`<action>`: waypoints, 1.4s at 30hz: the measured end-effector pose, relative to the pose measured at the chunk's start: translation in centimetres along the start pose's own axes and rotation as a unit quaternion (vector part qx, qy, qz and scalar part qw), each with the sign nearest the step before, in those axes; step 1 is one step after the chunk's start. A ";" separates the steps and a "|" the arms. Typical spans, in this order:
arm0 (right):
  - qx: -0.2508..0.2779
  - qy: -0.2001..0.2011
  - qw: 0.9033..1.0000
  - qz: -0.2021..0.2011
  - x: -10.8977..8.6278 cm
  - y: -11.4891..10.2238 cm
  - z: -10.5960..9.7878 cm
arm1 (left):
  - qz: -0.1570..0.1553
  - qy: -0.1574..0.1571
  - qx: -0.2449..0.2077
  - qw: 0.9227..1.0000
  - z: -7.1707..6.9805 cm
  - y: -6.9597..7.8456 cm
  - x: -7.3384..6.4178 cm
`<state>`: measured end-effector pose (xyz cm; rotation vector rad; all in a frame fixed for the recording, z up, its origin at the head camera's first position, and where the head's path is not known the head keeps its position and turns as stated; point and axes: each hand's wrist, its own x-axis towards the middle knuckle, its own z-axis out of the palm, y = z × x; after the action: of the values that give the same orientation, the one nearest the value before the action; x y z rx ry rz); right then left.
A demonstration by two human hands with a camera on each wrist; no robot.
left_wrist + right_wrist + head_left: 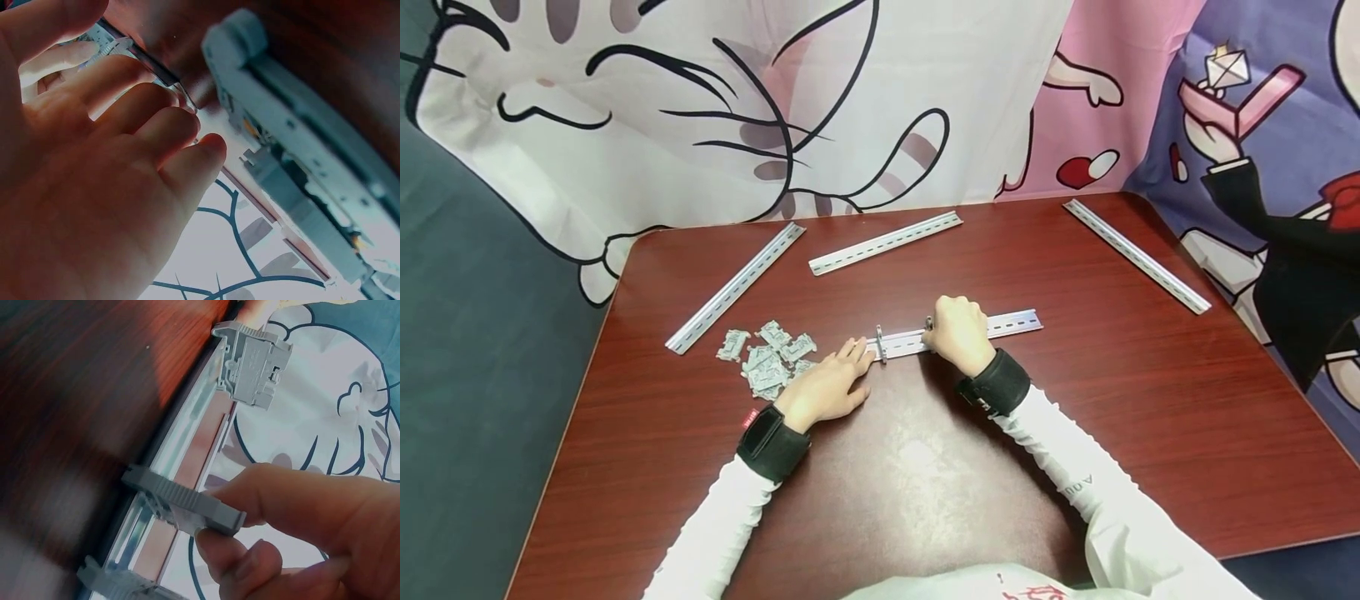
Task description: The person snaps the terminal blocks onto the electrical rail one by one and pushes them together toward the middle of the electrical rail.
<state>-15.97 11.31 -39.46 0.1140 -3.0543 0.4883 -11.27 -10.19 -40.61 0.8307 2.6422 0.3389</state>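
In the head view, your left hand (827,387) lies open and flat, its fingertips on the left end of one slotted rail (1018,323) at the middle of the brown table (917,475). Your right hand (960,333) is curled over that rail, pinching one grey clip (929,323). A second clip (882,344) stands on the rail between your hands. Beside your left hand is one heap of loose clips (766,368); they overlap, so you get at least five, not an exact count. Three more rails lie farther back: one at the left (735,287), one in the middle (886,242), one at the right (1137,257). You wear two black wristbands, one on each wrist.

In the left wrist view, you see your left hand's four fingers and thumb, holding nothing. Large grey clips sit close to the lens, too blurred to count.

In the right wrist view, three clips show along the rail; your thumb and finger pinch the middle one, and the lowest is cut off by the edge.
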 end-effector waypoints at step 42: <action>-0.010 0.043 0.995 -0.092 -0.9 -4.1 0.6 | 0.001 0.012 0.013 1.000 0.2 0.0 0.2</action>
<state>-14.72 7.27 -38.78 0.3584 -2.9262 0.4371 -11.33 -10.02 -40.85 0.8435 2.6735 0.3191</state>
